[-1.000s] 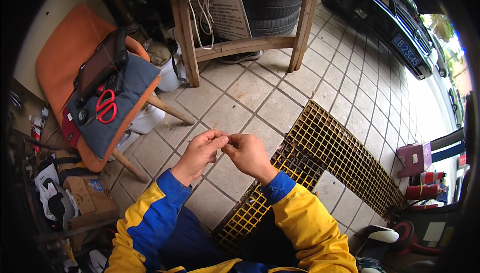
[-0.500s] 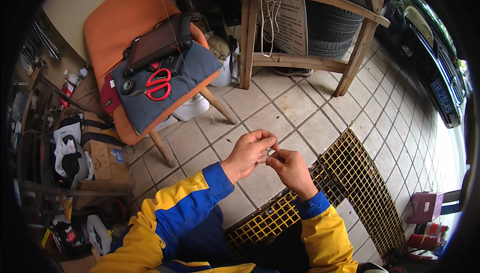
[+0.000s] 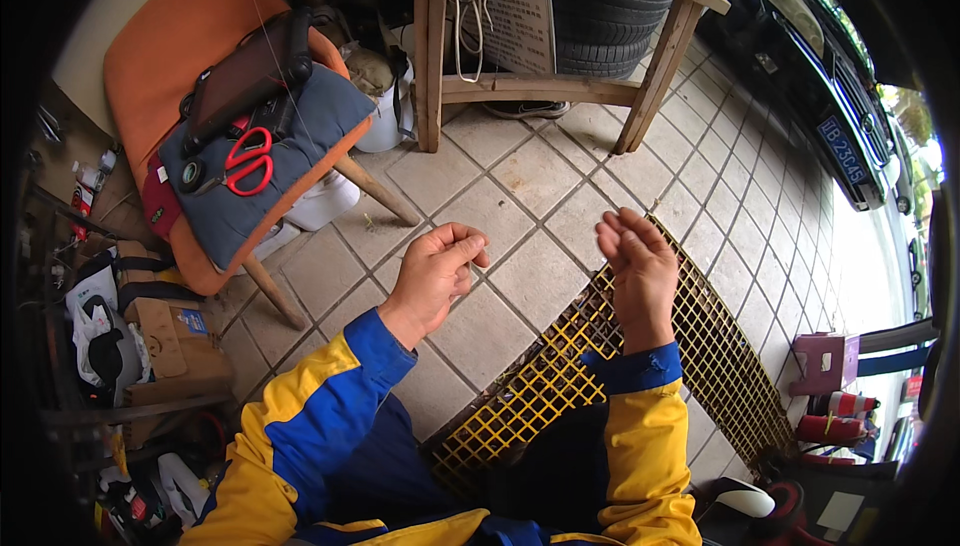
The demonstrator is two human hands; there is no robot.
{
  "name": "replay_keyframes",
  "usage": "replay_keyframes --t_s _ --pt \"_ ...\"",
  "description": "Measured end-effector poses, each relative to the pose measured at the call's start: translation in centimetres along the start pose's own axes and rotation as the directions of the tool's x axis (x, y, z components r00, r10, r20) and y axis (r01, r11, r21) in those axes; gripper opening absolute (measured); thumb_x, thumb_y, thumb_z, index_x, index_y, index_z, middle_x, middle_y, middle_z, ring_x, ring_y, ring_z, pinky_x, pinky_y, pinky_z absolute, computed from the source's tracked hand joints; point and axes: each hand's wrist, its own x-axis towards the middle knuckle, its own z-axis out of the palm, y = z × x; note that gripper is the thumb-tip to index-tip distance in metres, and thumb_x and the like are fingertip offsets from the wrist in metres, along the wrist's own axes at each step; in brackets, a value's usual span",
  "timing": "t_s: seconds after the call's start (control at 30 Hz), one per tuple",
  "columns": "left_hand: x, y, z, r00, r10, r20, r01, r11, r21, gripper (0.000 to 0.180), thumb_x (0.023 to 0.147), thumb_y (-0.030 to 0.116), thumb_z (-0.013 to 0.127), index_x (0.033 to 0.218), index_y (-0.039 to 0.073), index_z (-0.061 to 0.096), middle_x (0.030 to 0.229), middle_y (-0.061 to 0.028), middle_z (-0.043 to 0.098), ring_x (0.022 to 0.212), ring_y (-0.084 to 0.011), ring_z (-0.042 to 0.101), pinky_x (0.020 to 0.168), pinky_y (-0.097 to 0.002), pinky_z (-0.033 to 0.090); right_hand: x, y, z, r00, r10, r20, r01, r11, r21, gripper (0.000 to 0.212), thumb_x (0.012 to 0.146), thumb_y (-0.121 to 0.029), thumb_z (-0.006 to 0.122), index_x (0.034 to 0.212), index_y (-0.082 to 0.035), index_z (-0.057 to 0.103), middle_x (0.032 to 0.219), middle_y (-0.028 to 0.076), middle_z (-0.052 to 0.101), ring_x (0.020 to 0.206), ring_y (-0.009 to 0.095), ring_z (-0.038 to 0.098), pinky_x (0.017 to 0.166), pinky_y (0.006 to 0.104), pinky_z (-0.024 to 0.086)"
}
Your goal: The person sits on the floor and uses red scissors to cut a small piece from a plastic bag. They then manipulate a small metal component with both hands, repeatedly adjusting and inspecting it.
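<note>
My left hand (image 3: pixel 432 278) is held over the tiled floor with its thumb and index finger pinched together. Whatever is between those fingertips, if anything, is too small to make out. To its right, my right hand (image 3: pixel 640 271) is raised above the yellow floor grating (image 3: pixel 560 346). Its fingers are stretched up and slightly blurred, and nothing shows in them. The two hands are apart. A fine pale thread (image 3: pixel 262 18) runs down from the top edge past the orange chair (image 3: pixel 150 56); its lower end is lost from sight around the cushion.
On the chair's grey cushion (image 3: pixel 335 106) lie red-handled scissors (image 3: pixel 248 162), a tape roll (image 3: pixel 192 177) and a dark tablet-like device (image 3: pixel 250 76). A wooden stand (image 3: pixel 428 56) stands ahead before stacked tyres (image 3: pixel 610 26). A cardboard box (image 3: pixel 165 346) sits left; a car (image 3: pixel 830 76) is far right.
My hands were together at the fingertips and have come apart, the right one moving right and up with its fingers straightening. The whole view has shifted, so the chair appears further left.
</note>
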Motion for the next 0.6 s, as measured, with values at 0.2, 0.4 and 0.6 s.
replay_keyframes --t_s 0.2,0.4,0.6 --pt "0.2 -0.1 0.2 1.0 0.0 0.004 0.0 1.0 0.017 0.009 0.104 0.011 0.065 0.105 0.002 0.067 0.086 -0.0055 0.066 0.053 -0.0013 0.036 0.047 -0.0192 0.029 0.7 -0.5 -2.1 0.995 0.023 -0.096 -0.01 0.991 0.132 0.028 0.107 -0.002 0.056 0.132 0.012 0.057 0.123 0.025 0.07 0.105 0.029 0.075 0.091 0.0325 0.065" --pt "0.4 -0.4 0.4 1.0 -0.028 0.015 0.027 0.998 0.054 0.009 0.103 0.012 0.067 0.103 0.003 0.067 0.084 -0.0047 0.066 0.054 -0.0014 0.037 0.047 -0.0191 0.029 -0.3 1.7 0.3 0.958 0.258 0.124 -0.266 0.962 0.054 0.035 0.099 0.01 0.044 0.132 0.016 0.055 0.121 0.024 0.068 0.111 0.033 0.072 0.104 0.039 0.06" --pt "0.4 -0.6 0.5 0.999 -0.041 0.029 0.038 0.996 0.077 0.01 0.102 0.012 0.067 0.104 0.002 0.067 0.084 -0.0054 0.066 0.054 -0.0021 0.039 0.048 -0.0195 0.03 -1.7 2.5 2.6 0.909 0.347 0.23 -0.33 0.937 -0.111 0.026 0.107 -0.004 0.056 0.129 0.01 0.058 0.119 0.022 0.07 0.1 0.028 0.075 0.093 0.0363 0.063"
